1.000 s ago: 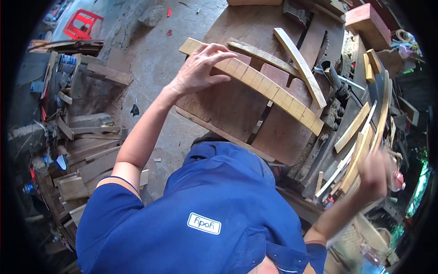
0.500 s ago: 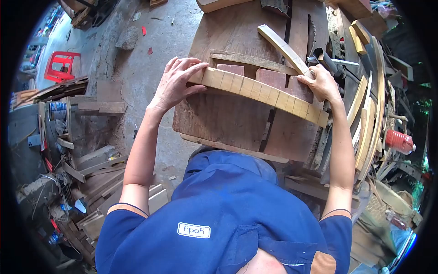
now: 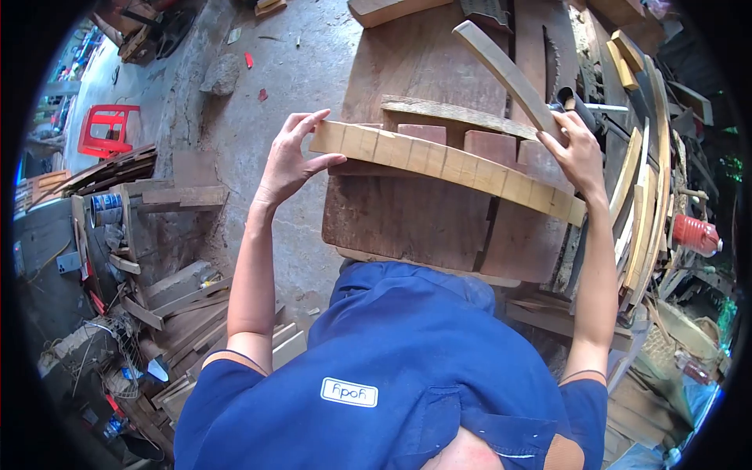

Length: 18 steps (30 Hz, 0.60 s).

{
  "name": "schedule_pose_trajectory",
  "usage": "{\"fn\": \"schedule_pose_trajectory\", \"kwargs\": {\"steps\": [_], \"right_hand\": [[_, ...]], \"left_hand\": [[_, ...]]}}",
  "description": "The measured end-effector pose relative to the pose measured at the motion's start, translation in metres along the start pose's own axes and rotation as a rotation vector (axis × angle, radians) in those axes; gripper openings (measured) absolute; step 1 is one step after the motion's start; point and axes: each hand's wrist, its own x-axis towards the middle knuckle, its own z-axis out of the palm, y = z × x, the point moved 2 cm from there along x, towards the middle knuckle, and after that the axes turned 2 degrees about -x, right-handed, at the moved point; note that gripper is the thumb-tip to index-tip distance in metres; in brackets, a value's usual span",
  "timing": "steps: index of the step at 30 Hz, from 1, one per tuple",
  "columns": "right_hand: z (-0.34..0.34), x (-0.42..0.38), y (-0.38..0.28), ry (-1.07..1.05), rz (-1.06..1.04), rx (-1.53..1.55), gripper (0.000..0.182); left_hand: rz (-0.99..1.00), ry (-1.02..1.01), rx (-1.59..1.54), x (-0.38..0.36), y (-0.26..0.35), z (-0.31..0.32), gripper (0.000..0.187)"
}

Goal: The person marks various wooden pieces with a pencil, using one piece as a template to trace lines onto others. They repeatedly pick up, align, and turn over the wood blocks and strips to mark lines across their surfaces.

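A pale curved timber (image 3: 446, 163) with cross lines along its face spans the wooden work surface (image 3: 392, 215). At its left end, my left hand (image 3: 294, 157) has thumb and fingers spread around the edges, the thumb tip near the lower edge; contact is unclear. My right hand (image 3: 576, 153) is closed on the lower end of a second curved wooden piece (image 3: 505, 74), which slants up and left. Reddish wooden blocks (image 3: 489, 146) and a rough curved strip (image 3: 458, 115) lie just behind the lined timber.
A dark cylindrical tube (image 3: 568, 98) is beside my right hand. Long offcuts (image 3: 646, 204) and a red container (image 3: 695, 236) are at right. Stacked scrap wood (image 3: 200, 313) lies at lower left, and a red plastic frame (image 3: 110, 129) on the floor.
The view has shifted, moving the scene rightward. My left hand has moved outward toward the lined timber's left end, its fingers covering less of it. My right hand still holds the second piece.
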Motion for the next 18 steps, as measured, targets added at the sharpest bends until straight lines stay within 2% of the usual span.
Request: {"fn": "schedule_pose_trajectory", "kwargs": {"steps": [2,3,4,6,9,14,16,18], "right_hand": [[-0.008,-0.01,-0.019,-0.042,-0.017,0.01,0.042],[-0.008,-0.015,-0.027,-0.033,-0.088,-0.029,0.041],[-0.006,-0.021,-0.033,-0.022,-0.16,-0.067,0.041],[0.0,-0.032,-0.044,-0.036,-0.23,-0.051,0.041],[0.008,-0.045,-0.061,-0.068,-0.228,0.037,0.043],[0.011,-0.061,-0.065,-0.044,-0.27,-0.039,0.043],[0.008,-0.07,-0.061,-0.055,-0.088,0.039,0.042],[0.005,-0.082,-0.055,-0.038,-0.045,0.074,0.04]], "left_hand": [[-0.181,-0.033,-0.327,-0.003,-0.011,0.002,0.068],[-0.192,0.025,-0.44,-0.006,-0.014,0.005,0.06],[-0.21,0.031,-0.428,-0.01,-0.017,0.009,0.06],[-0.413,0.106,-0.955,-0.017,-0.02,0.018,0.055],[-0.465,0.16,-0.966,-0.026,-0.016,0.025,0.05],[-0.513,0.165,-0.998,-0.03,-0.018,0.037,0.045],[-0.518,0.153,-1.068,-0.029,-0.019,0.038,0.043],[-0.515,0.136,-1.143,-0.026,-0.019,0.039,0.042]]}}
